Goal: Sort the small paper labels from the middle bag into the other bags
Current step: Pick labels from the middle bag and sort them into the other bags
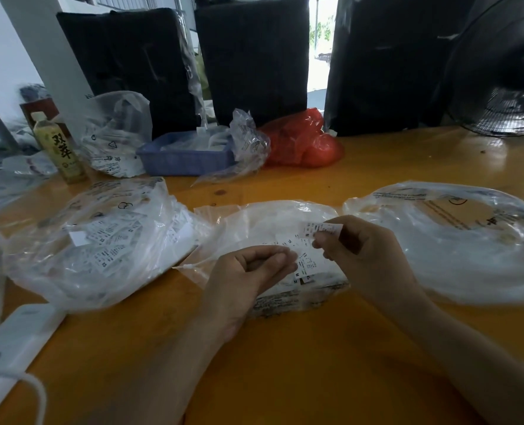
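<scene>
Three clear plastic bags lie side by side on the orange table. The middle bag holds white paper labels printed with sizes. Over it, my right hand pinches a small white label between thumb and fingers. My left hand hovers over the middle bag's front with fingertips curled together; whether it pinches a label I cannot tell. The left bag contains several white labels. The right bag lies open and looks nearly empty.
A blue basket with plastic bags, a red bag and a drink bottle stand at the table's back. Black bundles rise behind them. A fan stands at the far right. A white power strip lies at front left.
</scene>
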Available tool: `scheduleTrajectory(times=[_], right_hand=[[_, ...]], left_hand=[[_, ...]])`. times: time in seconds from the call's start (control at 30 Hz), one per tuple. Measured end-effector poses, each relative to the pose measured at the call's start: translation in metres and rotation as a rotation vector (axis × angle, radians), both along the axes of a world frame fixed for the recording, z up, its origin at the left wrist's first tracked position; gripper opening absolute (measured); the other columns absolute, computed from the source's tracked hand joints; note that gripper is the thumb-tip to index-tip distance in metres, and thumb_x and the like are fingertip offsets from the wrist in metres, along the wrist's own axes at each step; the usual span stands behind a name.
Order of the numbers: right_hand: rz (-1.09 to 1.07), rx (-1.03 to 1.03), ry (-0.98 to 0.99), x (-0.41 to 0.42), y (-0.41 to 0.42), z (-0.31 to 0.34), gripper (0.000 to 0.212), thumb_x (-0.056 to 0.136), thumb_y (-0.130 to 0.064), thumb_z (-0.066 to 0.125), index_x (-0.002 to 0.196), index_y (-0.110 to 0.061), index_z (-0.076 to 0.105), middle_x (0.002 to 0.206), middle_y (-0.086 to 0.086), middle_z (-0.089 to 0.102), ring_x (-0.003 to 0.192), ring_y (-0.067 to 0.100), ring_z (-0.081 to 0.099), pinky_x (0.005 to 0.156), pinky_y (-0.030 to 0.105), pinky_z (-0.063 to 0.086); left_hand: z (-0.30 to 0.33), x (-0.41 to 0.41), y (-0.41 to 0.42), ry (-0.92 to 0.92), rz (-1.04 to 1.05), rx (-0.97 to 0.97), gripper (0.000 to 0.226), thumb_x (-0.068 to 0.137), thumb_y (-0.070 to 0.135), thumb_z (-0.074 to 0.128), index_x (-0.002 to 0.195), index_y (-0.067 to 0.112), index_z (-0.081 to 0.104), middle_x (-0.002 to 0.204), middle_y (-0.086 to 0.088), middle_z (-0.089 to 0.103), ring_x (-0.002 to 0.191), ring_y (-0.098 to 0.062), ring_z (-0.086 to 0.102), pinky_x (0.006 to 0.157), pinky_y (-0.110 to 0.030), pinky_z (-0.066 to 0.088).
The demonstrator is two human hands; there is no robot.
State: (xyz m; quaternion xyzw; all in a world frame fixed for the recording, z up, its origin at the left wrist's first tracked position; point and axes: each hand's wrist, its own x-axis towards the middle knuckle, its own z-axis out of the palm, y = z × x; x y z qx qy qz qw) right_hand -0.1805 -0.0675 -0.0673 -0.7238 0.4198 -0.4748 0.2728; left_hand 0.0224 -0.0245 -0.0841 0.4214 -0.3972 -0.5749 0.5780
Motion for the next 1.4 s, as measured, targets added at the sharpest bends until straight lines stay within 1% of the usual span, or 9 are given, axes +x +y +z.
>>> scheduleTrajectory(times=[0.1,0.17,0.33,0.6,0.73,0.93,1.1,1.3,1.4], right_hand=[[0.021,-0.06,0.12,0.0009,0.001,-0.0009,0.008,0.097,-0.034,0.064,0.09,-0.038,0.065,0.079,-0.029,0.068,0.069,0.004,0.064,0.058,0.013,0.048],[0.028,-0.084,0.165,0.0017,0.0016,-0.0016,0.012,0.098,-0.031,0.063,0.088,-0.038,0.063,0.078,-0.034,0.064,0.066,0.003,0.06,0.056,0.009,0.042],[0.044,-0.1,0.191,0.0021,-0.0002,-0.0018,0.019,0.098,-0.03,0.063,0.087,-0.044,0.059,0.076,-0.035,0.062,0.066,0.001,0.059,0.056,0.01,0.041],[0.088,-0.116,0.196,0.0,-0.0016,-0.006,0.008,0.098,-0.03,0.064,0.096,-0.026,0.07,0.078,-0.015,0.069,0.073,0.008,0.064,0.06,0.021,0.049],[0.059,-0.155,0.134,-0.0001,0.0008,-0.0031,0.007,0.097,-0.028,0.066,0.092,-0.032,0.066,0.074,-0.02,0.067,0.071,0.003,0.062,0.06,0.009,0.043],[0.062,-0.147,0.166,-0.0014,-0.0009,-0.0029,0.012,0.097,-0.029,0.065,0.091,-0.02,0.07,0.073,-0.006,0.067,0.069,0.014,0.062,0.06,0.025,0.049],[0.028,-0.155,0.242,-0.0004,-0.0034,-0.0071,0.007,0.098,-0.025,0.067,0.096,-0.02,0.072,0.07,-0.016,0.063,0.071,0.009,0.062,0.058,0.015,0.046],[0.007,-0.234,0.315,-0.0012,-0.0042,-0.0072,0.007,0.097,-0.021,0.068,0.097,-0.016,0.074,0.071,-0.02,0.059,0.064,0.008,0.059,0.054,0.015,0.042],[0.037,-0.221,0.348,-0.0006,-0.0051,-0.0095,0.008,0.097,-0.022,0.068,0.097,-0.015,0.073,0.072,-0.015,0.061,0.064,0.008,0.059,0.055,0.021,0.046]], left_hand=[[0.0,-0.0001,0.0003,-0.034,-0.009,-0.006,0.023,0.078,0.017,0.082,0.1,0.012,0.085,0.11,-0.018,0.08,0.107,-0.03,0.078,0.09,-0.026,0.062],[-0.0004,0.0,0.0003,-0.056,-0.014,-0.012,0.026,0.079,0.019,0.082,0.104,0.012,0.083,0.111,-0.017,0.08,0.108,-0.03,0.078,0.091,-0.027,0.061],[-0.0012,0.0002,0.0018,-0.156,-0.024,-0.036,0.026,0.077,0.023,0.084,0.103,0.017,0.084,0.109,-0.012,0.082,0.108,-0.025,0.078,0.093,-0.025,0.06],[-0.001,0.0005,0.0027,-0.316,-0.024,-0.066,0.039,0.078,0.029,0.084,0.114,0.015,0.078,0.107,-0.002,0.083,0.108,-0.016,0.078,0.102,-0.027,0.057],[0.0008,0.0,0.0036,-0.336,-0.023,-0.078,0.046,0.07,0.042,0.086,0.111,0.023,0.08,0.11,0.001,0.082,0.11,-0.013,0.076,0.102,-0.03,0.058],[0.0019,0.0002,0.0044,-0.334,-0.006,-0.082,0.034,0.073,0.038,0.085,0.106,0.033,0.078,0.11,0.004,0.082,0.109,-0.01,0.076,0.091,-0.016,0.058],[0.0007,-0.0006,0.0035,-0.345,0.011,-0.063,0.03,0.079,0.029,0.086,0.108,0.03,0.077,0.11,0.005,0.082,0.107,-0.009,0.077,0.085,-0.012,0.056],[-0.0017,0.0006,0.0017,-0.279,0.014,-0.056,0.049,0.066,0.046,0.089,0.108,0.024,0.082,0.107,-0.003,0.083,0.107,-0.017,0.078,0.092,-0.025,0.061],[-0.0032,0.0004,-0.0006,-0.19,0.038,-0.03,0.036,0.072,0.037,0.084,0.103,0.02,0.083,0.104,-0.012,0.082,0.103,-0.024,0.079,0.088,-0.027,0.063]])
